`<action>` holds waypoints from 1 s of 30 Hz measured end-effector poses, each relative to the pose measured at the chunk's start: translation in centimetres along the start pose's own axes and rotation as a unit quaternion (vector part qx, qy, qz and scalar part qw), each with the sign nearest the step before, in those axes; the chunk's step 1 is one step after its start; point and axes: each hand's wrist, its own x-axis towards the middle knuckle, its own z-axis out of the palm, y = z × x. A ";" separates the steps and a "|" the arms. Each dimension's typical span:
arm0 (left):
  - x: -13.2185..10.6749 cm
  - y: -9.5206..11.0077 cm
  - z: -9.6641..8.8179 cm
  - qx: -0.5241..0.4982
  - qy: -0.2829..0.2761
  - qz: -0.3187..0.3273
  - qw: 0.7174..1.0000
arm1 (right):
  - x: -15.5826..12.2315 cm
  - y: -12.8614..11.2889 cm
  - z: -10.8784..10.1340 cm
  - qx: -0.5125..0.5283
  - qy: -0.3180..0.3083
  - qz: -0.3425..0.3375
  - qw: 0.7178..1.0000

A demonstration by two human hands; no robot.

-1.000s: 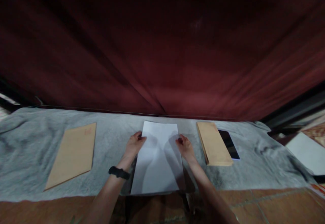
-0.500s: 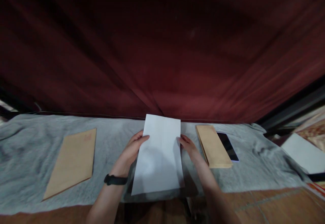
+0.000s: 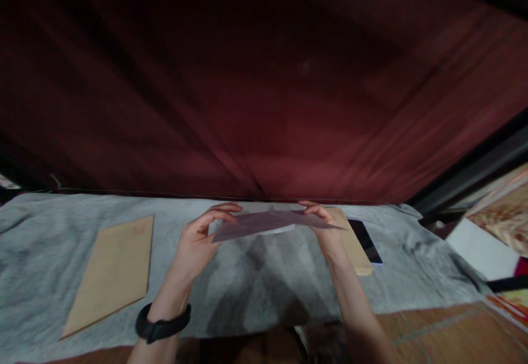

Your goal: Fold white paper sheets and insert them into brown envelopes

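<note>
A white sheet of paper [image 3: 268,223] hangs in the air above the grey cloth [image 3: 256,276], seen almost edge-on. My left hand [image 3: 200,237] grips its left side with curled fingers. My right hand [image 3: 325,229] grips its right side the same way. A black band [image 3: 160,326] is on my left wrist. The paper's shadow falls on the cloth below it.
A single brown envelope [image 3: 109,273] lies at the left on the cloth. A stack of brown envelopes [image 3: 355,246] lies at the right, partly behind my right hand, beside a dark phone [image 3: 367,240]. A dark red curtain [image 3: 264,89] hangs behind.
The paper lay flat on the cloth a second ago; both hands have lifted it and tipped it nearly level with my eye line. The view has tilted up a little.
</note>
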 end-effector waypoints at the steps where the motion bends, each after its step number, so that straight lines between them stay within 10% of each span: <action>1: -0.1 -0.5 -0.2 0.014 -0.015 0.002 1.000 | -0.3 0.6 -0.1 -0.017 -0.008 -0.007 1.000; 19: -0.8 -7.4 -1.4 0.103 -0.180 -0.135 0.969 | -5.2 6.3 -1.9 -0.201 -0.114 0.008 0.973; 25: -1.3 -12.0 -1.8 0.077 -0.140 -0.264 0.951 | -5.7 9.2 -3.0 -0.166 -0.155 0.060 0.972; 30: -1.0 -14.3 -0.2 0.113 -0.027 -0.322 0.939 | -4.9 11.1 -3.1 -0.103 -0.054 0.179 0.977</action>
